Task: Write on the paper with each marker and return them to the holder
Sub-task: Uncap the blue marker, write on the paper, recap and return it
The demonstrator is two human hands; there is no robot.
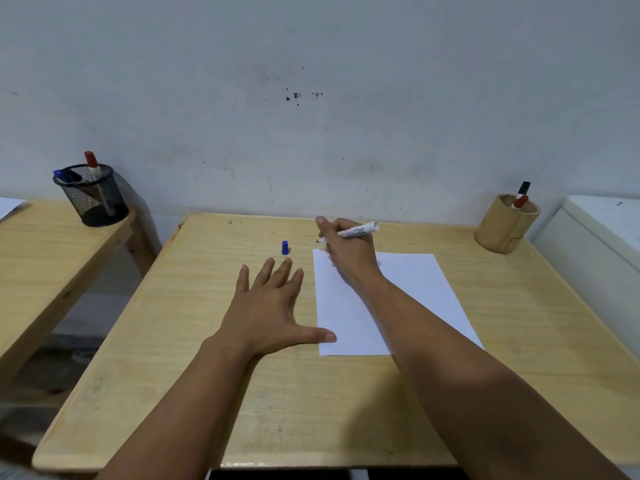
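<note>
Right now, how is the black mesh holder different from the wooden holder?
The black mesh holder is see-through wire and stands on the side table at far left; the wooden holder is solid, pale brown, on the main table's far right corner. The mesh one holds a blue and a red-capped marker; the wooden one holds a red-capped and a black-capped one. Both are upright, round and near the wall.

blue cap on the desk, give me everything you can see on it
The blue cap is a small, plain blue piece, plastic by its look, slightly tapered. It stands upright on the wooden desk, off its marker. It sits left of the white paper and just beyond the fingertips of the left hand, which lies flat and open; nothing but the desk touches it. The right hand holds the uncapped marker to its right.
</note>
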